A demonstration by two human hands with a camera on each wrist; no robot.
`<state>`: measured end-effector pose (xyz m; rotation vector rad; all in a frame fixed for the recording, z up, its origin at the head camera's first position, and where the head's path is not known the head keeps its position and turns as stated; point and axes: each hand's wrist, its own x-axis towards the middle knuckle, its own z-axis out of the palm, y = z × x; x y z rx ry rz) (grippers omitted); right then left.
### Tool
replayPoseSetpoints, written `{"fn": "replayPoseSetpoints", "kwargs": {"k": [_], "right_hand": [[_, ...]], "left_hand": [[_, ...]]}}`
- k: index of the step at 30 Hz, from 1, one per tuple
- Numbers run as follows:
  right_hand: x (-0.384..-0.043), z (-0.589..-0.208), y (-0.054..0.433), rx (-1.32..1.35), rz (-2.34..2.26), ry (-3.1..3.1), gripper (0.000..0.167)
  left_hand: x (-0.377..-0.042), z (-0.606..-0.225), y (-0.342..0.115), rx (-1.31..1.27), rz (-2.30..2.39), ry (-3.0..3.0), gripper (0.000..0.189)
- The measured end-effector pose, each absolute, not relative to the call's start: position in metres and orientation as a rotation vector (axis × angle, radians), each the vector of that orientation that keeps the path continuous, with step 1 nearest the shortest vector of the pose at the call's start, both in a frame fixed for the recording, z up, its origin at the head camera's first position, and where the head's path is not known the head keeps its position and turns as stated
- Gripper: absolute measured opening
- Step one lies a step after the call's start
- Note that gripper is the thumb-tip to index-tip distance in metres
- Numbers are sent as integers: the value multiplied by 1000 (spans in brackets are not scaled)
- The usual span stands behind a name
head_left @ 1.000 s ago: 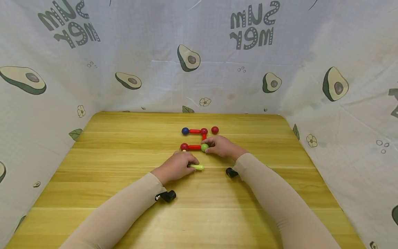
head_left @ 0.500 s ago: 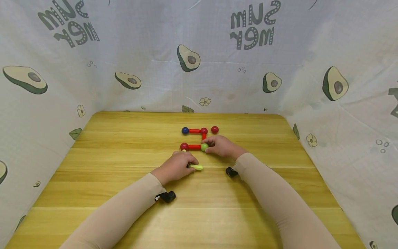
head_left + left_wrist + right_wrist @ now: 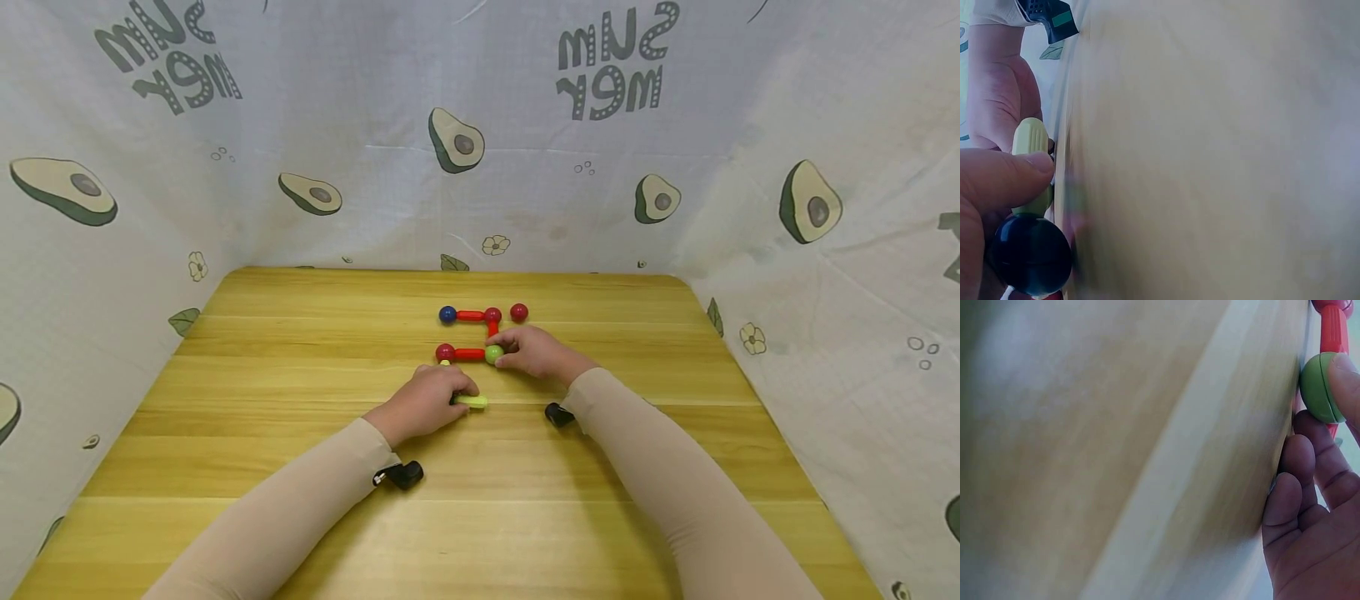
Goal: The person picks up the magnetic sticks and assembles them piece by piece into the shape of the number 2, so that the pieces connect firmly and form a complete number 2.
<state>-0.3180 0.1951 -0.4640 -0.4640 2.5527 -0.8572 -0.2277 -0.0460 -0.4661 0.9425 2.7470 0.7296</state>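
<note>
On the wooden table (image 3: 300,392) lies a flat chain of balls and sticks: a blue ball (image 3: 447,314), a red stick (image 3: 470,316), a red ball (image 3: 492,315), then a green ball (image 3: 493,354), another red stick (image 3: 469,354) and a red ball (image 3: 445,352). My right hand (image 3: 504,354) pinches the green ball (image 3: 1319,387). My left hand (image 3: 461,393) grips a pale yellow-green stick (image 3: 474,402) just in front of the chain. In the left wrist view the thumb presses on that stick (image 3: 1030,140), and a dark ball (image 3: 1032,255) sits at its lower end.
A loose red ball (image 3: 518,312) lies to the right of the chain's far row. Avocado-print cloth (image 3: 480,167) walls the table at the back and on both sides. Bare wood stretches left, right and toward me.
</note>
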Motion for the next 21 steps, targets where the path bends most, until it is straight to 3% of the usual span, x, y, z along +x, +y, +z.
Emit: {"fn": "replayPoseSetpoints", "kwargs": {"k": [21], "right_hand": [[-316,-466,195,-472,-901,2539,42]], "left_hand": [[-226,-469,-43,929,696,2747,24]]}}
